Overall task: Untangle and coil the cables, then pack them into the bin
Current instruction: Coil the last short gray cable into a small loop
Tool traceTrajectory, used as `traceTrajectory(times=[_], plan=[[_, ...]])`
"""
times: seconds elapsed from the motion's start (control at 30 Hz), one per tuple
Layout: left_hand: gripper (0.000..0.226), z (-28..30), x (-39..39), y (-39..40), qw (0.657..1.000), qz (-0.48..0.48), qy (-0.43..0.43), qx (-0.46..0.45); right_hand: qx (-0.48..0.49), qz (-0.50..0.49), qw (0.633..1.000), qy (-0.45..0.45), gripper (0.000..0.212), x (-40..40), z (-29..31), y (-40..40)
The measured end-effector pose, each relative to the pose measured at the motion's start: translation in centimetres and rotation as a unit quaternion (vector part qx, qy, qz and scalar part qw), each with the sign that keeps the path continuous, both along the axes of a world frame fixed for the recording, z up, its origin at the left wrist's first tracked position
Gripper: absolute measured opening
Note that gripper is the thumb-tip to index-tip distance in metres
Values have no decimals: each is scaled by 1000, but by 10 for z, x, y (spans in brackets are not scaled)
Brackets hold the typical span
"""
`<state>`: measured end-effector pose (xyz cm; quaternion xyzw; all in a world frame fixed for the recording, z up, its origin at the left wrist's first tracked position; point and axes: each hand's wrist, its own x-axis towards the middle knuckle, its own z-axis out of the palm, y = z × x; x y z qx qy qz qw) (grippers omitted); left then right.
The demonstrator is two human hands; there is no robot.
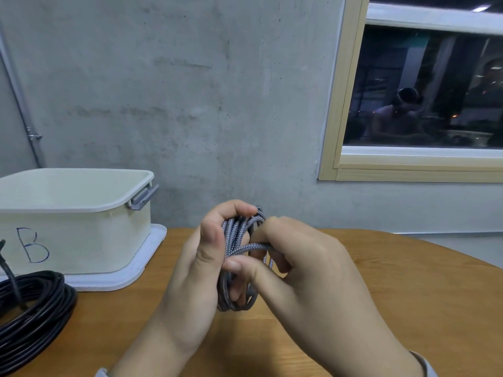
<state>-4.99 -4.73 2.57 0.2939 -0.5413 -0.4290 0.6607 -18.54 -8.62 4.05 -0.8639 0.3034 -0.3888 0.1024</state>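
A small coil of grey braided cable [237, 235] is held upright above the middle of the wooden table. My left hand [201, 268] grips the coil, fingers curled over its top and thumb along its side. My right hand [304, 265] pinches a strand that crosses the coil's middle, thumb pressing on the near side. A coil of black cable [35, 308] lies on the table at the lower left. The cream bin [81, 227], marked with a blue letter B, stands at the left on its white lid; its inside is hidden from here.
The round wooden table [394, 295] ends near the concrete wall behind. A window with a pale wooden frame [340, 104] is at the upper right. A metal conduit [24, 115] runs down the wall at the far left.
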Motion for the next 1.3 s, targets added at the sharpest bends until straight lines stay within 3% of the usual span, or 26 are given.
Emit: traceTrajectory(times=[0.17,0.27,0.37,0.5,0.63,0.73,1.0,1.17,1.3], plan=[[84,-3,-3,-5,996,61,-63,-11,-2,9,1000,-19,43,-2,4,-2],[91,2,-2,-5,997,36,-59,-22,-35,-4,999,-12,46,-7,5,-5],[84,5,3,-3,997,32,-71,-14,-53,-2,999,-5,36,-16,8,-11],[47,5,9,-1,992,27,-123,14,-46,32,998,-27,23,-26,9,-19],[38,5,12,-2,991,32,-117,50,-41,54,996,-61,14,-28,9,-22],[49,3,11,-3,992,31,-118,45,-44,58,995,-65,14,-29,8,-24],[61,3,8,-2,997,-63,-31,35,-71,36,994,-79,14,-23,2,-26],[54,7,10,3,988,-151,4,25,-31,22,989,-144,18,-18,-3,-30],[46,9,13,4,982,-177,56,21,9,36,987,-159,4,-17,-1,-29]])
